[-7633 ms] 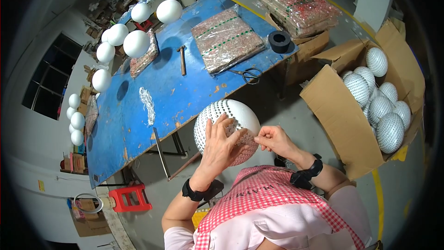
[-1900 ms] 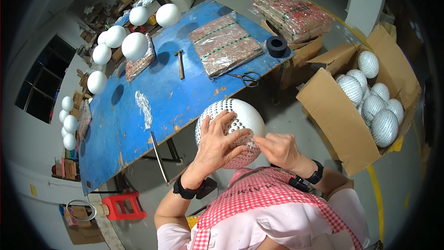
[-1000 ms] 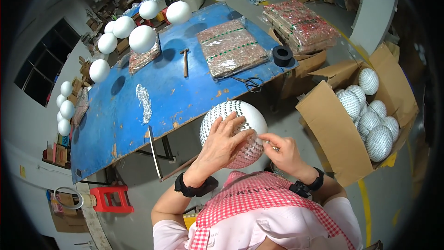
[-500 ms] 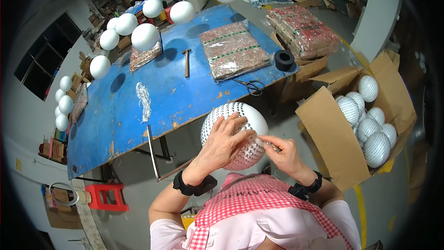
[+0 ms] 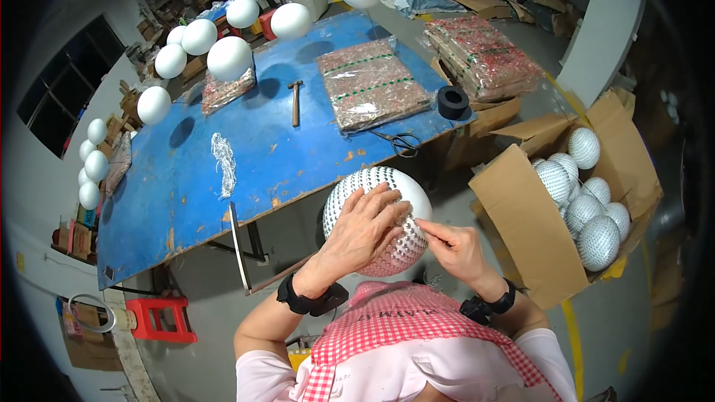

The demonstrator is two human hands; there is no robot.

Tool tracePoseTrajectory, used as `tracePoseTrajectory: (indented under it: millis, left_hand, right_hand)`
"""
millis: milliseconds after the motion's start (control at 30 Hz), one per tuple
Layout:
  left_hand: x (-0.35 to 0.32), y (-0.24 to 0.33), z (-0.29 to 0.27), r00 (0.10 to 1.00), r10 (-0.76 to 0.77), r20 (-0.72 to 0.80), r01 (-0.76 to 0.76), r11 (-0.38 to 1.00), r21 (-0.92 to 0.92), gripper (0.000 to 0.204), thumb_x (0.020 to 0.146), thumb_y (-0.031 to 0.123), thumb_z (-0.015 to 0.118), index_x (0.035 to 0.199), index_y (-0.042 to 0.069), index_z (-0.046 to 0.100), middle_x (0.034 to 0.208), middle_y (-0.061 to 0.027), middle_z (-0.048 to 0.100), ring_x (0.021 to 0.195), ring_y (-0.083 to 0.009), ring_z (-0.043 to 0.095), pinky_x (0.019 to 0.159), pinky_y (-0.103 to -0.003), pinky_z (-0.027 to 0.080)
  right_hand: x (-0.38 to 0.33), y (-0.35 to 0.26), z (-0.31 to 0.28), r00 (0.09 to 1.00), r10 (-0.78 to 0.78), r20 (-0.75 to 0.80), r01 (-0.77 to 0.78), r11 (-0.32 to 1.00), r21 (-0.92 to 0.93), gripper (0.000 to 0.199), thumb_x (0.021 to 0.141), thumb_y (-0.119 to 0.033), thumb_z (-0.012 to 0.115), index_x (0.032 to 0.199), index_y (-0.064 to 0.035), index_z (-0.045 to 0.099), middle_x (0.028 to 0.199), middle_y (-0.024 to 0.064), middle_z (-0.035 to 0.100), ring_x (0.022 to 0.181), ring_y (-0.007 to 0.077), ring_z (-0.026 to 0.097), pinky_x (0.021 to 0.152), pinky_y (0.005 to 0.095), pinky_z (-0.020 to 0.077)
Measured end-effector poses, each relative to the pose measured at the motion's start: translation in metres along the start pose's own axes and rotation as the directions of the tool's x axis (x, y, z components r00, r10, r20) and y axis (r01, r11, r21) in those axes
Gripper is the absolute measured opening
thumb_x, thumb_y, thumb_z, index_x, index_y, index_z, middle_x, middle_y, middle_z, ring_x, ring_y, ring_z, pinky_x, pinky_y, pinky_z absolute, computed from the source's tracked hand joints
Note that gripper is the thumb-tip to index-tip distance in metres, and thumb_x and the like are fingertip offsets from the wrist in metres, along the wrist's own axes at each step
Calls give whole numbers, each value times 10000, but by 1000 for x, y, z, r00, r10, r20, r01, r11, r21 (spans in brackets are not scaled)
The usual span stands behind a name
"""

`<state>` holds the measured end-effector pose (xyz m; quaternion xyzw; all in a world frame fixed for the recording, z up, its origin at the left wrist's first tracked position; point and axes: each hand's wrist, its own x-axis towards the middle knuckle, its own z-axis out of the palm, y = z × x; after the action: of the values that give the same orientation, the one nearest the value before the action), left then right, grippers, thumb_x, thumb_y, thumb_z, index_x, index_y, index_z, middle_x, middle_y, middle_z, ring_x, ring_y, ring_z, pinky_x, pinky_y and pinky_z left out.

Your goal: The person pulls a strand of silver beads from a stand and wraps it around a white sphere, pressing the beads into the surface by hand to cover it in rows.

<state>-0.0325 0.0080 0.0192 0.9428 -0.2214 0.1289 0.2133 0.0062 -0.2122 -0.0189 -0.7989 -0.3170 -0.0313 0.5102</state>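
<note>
A large white ball [image 5: 415, 192], partly covered with rows of silvery studs, is in front of me at the table's near edge. My left hand [image 5: 359, 229] lies over its studded side, fingers stretched along the curve and touching it. At the ball's right edge my right hand [image 5: 456, 247] is closed in a pinch, thumb and forefinger pressed together against the surface. Whatever sits between those fingertips is too small to make out. A metal bar [image 5: 240, 247] angles down left of the ball; what supports the ball underneath is hidden.
On the blue table [image 5: 246, 149] are a silvery strand bundle [image 5: 223, 165], a hammer [image 5: 296, 104], scissors [image 5: 403, 143], black tape [image 5: 453, 102] and a wrapped pack [image 5: 372, 83]. Plain white balls [image 5: 229, 59] stand beyond. Studded balls fill a carton [image 5: 532, 231] at right; a red stool [image 5: 161, 319] stands left.
The view has shifted slightly, so the table and carton appear a little further left. My right fingers are pinched more tightly against the ball; my left hand stays on it.
</note>
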Motion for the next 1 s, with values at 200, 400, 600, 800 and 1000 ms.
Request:
tracePoseTrajectory:
  millis: [200, 400, 600, 800, 1000]
  left_hand:
    - [0, -6, -5, 1000, 8, -4, -8, 997, -78, 392, 926, 229, 604, 1292, 117, 521, 1346, -105, 500, 1348, -332, 387, 1106, -495, 268]
    - [3, -14, -11, 996, 85, -25, -83, 994, 66, 360, 912, 209, 615, 1255, 113, 567, 1322, -109, 524, 1312, -332, 420, 1090, -494, 287]
    - [0, -18, -2, 996, 62, -67, -73, 982, -175, 404, 879, 278, 653, 1263, 166, 599, 1290, -127, 530, 1243, -322, 459, 1047, -483, 327]
    - [0, -18, -5, 992, 125, -10, -126, 991, -34, 405, 857, 335, 677, 1235, 195, 639, 1284, -157, 517, 1230, -350, 457, 1030, -470, 340]
    - [1, -18, -10, 993, 114, 39, -112, 992, -51, 376, 876, 306, 661, 1247, 248, 643, 1302, -167, 506, 1253, -363, 439, 1049, -503, 315]
  right_hand:
    - [-1, -8, 4, 990, -138, -32, 129, 973, -191, 346, 793, -31, 654, 1124, -117, 710, 722, 108, 654, 592, 273, 633, 527, 354, 493]
    - [6, -15, 8, 973, -227, -28, 191, 875, -444, 365, 776, -56, 685, 1126, -161, 709, 631, 49, 526, 516, 249, 564, 479, 366, 453]
    - [8, -19, 12, 967, -254, -32, 205, 844, -495, 302, 766, -53, 689, 1053, -143, 719, 650, 46, 543, 558, 240, 584, 490, 366, 458]
    - [-4, -19, 12, 971, -213, -113, 138, 876, -462, 265, 766, -59, 692, 1020, -129, 722, 680, 51, 568, 587, 239, 603, 510, 361, 467]
    - [-1, -21, 12, 981, -139, -139, 76, 920, -385, 235, 770, -55, 687, 992, -124, 725, 725, 66, 636, 609, 255, 626, 515, 358, 476]
